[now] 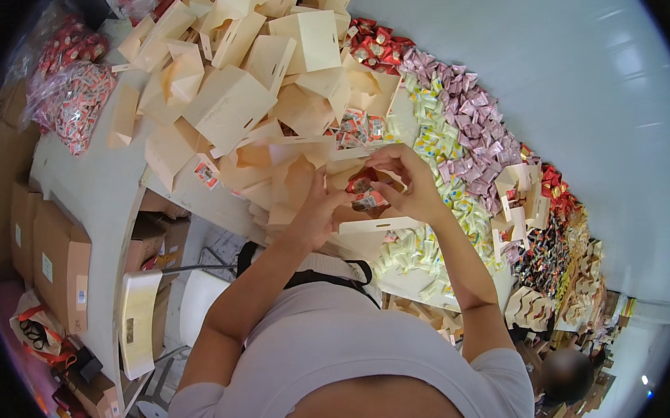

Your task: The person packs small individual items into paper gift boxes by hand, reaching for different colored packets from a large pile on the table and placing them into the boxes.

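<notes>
An open cream paperboard box (378, 225) stands before me, with red and dark wrapped packets (367, 194) inside. My left hand (319, 211) is at the box's left side, its thumb reaching over the opening; its fingers are partly hidden. My right hand (406, 183) curves over the right side, thumb pointing into the box and fingers near the far flap. Whether either hand grips the carton or a packet cannot be told. Small red and white sachets (358, 128) lie just beyond the box, and pale green and yellow packets (463, 214) spread to its right.
Many cream boxes (229, 106) are heaped ahead and left. Pink packets (468, 112) and red packets (379, 48) line the table's far side. A plastic bag of sachets (80, 101), brown cartons (59, 257) and a white chair (142, 324) are left. Another person (565, 374) is at lower right.
</notes>
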Demonstrator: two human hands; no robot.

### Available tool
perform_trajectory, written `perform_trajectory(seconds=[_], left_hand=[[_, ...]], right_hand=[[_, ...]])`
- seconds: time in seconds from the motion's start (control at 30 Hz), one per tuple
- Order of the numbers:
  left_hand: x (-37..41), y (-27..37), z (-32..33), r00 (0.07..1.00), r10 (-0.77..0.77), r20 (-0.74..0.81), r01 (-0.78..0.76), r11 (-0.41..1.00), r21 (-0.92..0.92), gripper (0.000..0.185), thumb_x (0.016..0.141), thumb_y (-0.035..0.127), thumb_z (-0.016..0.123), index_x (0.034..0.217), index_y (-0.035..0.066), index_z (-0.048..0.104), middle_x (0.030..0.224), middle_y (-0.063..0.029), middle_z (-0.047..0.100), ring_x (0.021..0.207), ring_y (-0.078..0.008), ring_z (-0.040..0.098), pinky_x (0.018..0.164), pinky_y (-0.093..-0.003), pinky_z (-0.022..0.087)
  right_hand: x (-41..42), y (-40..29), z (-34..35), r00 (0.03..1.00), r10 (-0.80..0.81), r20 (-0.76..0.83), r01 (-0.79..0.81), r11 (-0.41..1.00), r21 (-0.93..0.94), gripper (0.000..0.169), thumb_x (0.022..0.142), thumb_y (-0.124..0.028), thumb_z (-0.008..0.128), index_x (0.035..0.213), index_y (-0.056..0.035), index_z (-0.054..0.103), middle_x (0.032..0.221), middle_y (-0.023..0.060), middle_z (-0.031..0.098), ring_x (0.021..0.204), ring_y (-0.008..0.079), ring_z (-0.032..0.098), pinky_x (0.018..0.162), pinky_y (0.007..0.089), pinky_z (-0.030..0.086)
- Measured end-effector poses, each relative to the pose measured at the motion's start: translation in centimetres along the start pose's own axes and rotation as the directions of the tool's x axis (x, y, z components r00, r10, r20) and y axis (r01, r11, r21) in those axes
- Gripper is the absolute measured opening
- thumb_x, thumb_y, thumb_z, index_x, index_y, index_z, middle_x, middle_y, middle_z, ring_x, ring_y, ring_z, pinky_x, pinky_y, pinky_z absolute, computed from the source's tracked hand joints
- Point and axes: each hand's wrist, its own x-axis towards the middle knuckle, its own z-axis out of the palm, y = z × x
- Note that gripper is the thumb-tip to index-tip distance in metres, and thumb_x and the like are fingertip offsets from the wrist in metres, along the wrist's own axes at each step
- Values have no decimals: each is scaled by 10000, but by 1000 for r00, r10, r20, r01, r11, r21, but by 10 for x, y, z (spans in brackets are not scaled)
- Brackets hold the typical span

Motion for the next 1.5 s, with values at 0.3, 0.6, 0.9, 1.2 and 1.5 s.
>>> perform_trajectory(seconds=[0.3, 0.6, 0.9, 1.2, 1.5], left_hand=[[-1, -1, 3, 1000, 17, 18, -18, 997, 72, 637, 742, 8, 535, 1265, 146, 198, 1110, -99, 476, 908, -196, 591, 611, -303, 564], [15, -28, -32, 991, 74, -111, -65, 994, 84, 554, 729, -21, 532, 1189, 155, 278, 1070, -57, 474, 887, -167, 568, 627, -288, 547], [9, -58, 35, 994, -102, -38, 103, 994, 23, 479, 818, -23, 500, 1192, 149, 254, 1127, -78, 452, 1028, -193, 504, 813, -352, 490], [5, -120, 49, 827, -540, 156, 376, 738, 561, 638, 824, 95, 534, 1337, 208, 172, 1235, -97, 367, 974, -207, 495, 796, -344, 463], [-9, -121, 49, 850, -525, -48, 483, 739, 469, 467, 847, 76, 471, 1271, 164, 297, 1172, -97, 424, 929, -188, 521, 745, -315, 482]], right_hand=[[-19, -7, -5, 938, -118, 326, 318, 665, -675, 175, 598, -116, 688, 751, -88, 608, 833, 16, 589, 844, 216, 521, 789, 361, 379], [-43, -18, -29, 968, -186, 170, 251, 776, -578, 254, 707, -104, 633, 950, -38, 596, 934, 106, 604, 889, 245, 546, 806, 374, 407], [-163, 2, 36, 649, 723, -234, -463, 620, 633, 681, 875, -349, 489, 1364, -86, 93, 1231, 123, 372, 890, 211, 588, 633, 290, 512], [-269, 42, 23, -8, 919, -395, 172, 391, 904, 188, 864, -146, 402, 949, 2, 480, 744, 110, 588, 546, 219, 590, 431, 288, 485], [-465, 131, -167, -470, 645, -603, 196, 742, 642, 208, 838, -146, 419, 1023, -58, 454, 757, 88, 567, 556, 175, 568, 415, 209, 433]])
